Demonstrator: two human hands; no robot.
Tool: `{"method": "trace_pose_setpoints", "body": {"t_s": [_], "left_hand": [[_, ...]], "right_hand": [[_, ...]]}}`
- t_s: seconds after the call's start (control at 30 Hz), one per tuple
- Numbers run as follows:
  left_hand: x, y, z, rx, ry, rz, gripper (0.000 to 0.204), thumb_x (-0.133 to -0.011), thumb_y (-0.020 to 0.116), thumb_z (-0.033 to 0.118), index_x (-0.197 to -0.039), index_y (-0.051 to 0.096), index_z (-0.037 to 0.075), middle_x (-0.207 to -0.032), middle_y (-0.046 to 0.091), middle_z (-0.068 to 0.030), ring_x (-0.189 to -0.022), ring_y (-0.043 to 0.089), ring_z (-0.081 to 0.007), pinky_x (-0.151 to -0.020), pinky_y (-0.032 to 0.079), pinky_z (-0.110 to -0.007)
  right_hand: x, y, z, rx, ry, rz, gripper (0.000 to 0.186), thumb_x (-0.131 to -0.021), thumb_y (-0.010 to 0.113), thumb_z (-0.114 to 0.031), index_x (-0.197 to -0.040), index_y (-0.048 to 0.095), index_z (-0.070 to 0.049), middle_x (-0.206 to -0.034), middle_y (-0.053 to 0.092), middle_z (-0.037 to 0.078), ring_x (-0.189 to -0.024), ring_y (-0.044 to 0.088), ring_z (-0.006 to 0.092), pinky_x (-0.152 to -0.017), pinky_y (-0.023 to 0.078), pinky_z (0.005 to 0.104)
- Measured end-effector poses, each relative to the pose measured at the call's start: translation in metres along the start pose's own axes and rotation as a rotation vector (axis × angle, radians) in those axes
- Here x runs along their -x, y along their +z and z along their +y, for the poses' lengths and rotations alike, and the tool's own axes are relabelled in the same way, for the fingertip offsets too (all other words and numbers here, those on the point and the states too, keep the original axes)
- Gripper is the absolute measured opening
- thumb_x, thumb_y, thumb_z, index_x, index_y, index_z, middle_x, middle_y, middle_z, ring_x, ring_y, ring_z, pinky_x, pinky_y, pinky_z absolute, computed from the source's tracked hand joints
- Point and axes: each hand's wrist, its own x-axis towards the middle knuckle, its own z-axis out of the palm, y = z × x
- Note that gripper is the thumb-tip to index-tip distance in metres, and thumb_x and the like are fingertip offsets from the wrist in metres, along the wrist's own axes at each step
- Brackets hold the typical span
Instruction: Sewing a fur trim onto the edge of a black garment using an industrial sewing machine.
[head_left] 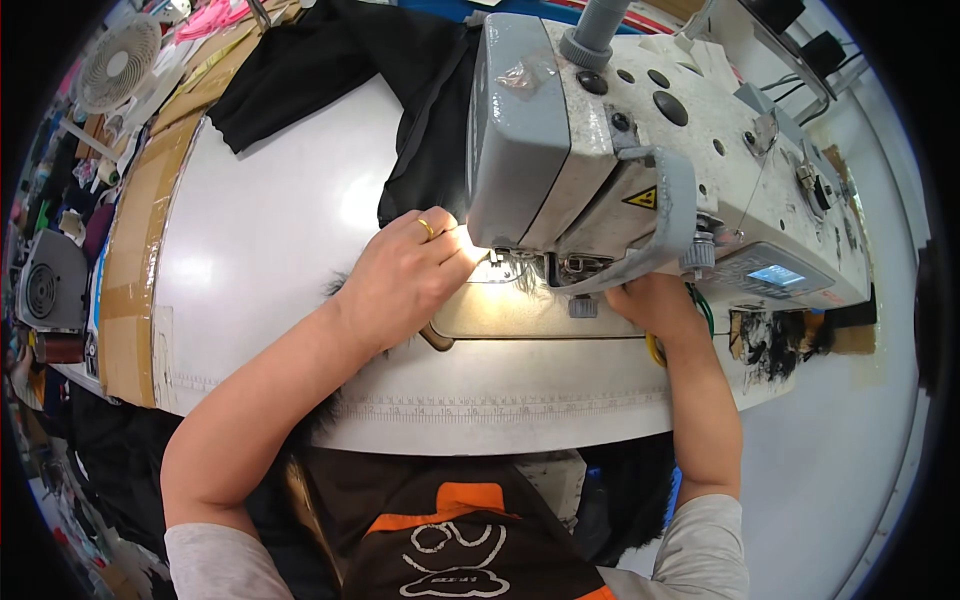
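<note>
A white and grey industrial sewing machine (540, 130) stands over a white table (260, 220), its lamp lighting the presser foot (498, 262). Black fabric (420, 120) lies behind and left of the head, running down to my left hand (410, 275). That hand has a gold ring and its fingers are closed on the fabric just left of the needle area. Dark fur (335, 285) shows beside and beneath it. My right hand (650, 300) reaches behind the right side of the lower guard, by green and yellow tubes; its fingertips are hidden.
A fan (118, 65), a grey device (50, 280) and mixed clutter line the left. Taped cardboard (135, 320) edges the table. Black fur scraps (765, 340) sit at the machine's right. Dark cloth (110, 450) hangs below the table at left.
</note>
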Motion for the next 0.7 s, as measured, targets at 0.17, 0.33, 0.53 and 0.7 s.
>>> {"method": "trace_pose_setpoints", "body": {"t_s": [0.17,0.33,0.53,0.7], "left_hand": [[0.0,0.001,-0.001,-0.012,-0.008,0.003,0.008,-0.072,0.064,0.006,-0.073,0.057,0.008,-0.077,0.058,-0.0036,-0.091,0.06,-0.0225,-0.076,0.051,-0.033],[0.002,0.006,-0.003,0.052,-0.032,0.068,0.014,-0.071,0.066,0.008,-0.083,0.068,0.001,-0.079,0.067,-0.0082,-0.091,0.063,-0.0304,-0.08,0.053,-0.04],[0.006,0.007,-0.002,0.037,-0.075,0.023,0.016,-0.073,0.066,0.007,-0.087,0.07,0.002,-0.082,0.069,-0.0081,-0.093,0.063,-0.0295,-0.085,0.052,-0.039],[0.009,0.003,0.008,0.06,-0.081,0.084,0.019,-0.076,0.067,0.008,-0.095,0.069,0.004,-0.089,0.068,-0.0049,-0.094,0.062,-0.0275,-0.088,0.051,-0.039]], "right_hand": [[-0.004,-0.003,0.005,0.098,-0.047,-0.041,0.033,-0.096,0.06,-0.04,-0.106,0.074,-0.012,-0.096,0.074,0.015,-0.086,0.07,0.038,-0.074,0.056,0.0478],[-0.004,-0.011,-0.004,0.081,0.155,-0.205,0.035,-0.096,0.06,-0.042,-0.105,0.074,-0.012,-0.098,0.074,0.015,-0.087,0.07,0.039,-0.076,0.056,0.0474],[-0.01,-0.019,-0.022,-0.015,0.123,-0.119,0.027,-0.098,0.059,-0.037,-0.11,0.075,-0.018,-0.103,0.074,0.015,-0.091,0.07,0.0375,-0.078,0.057,0.0447],[-0.003,-0.024,-0.022,-0.145,0.099,-0.167,0.026,-0.097,0.062,-0.035,-0.117,0.074,-0.022,-0.105,0.076,0.01,-0.094,0.072,0.0334,-0.081,0.057,0.0418]]}}
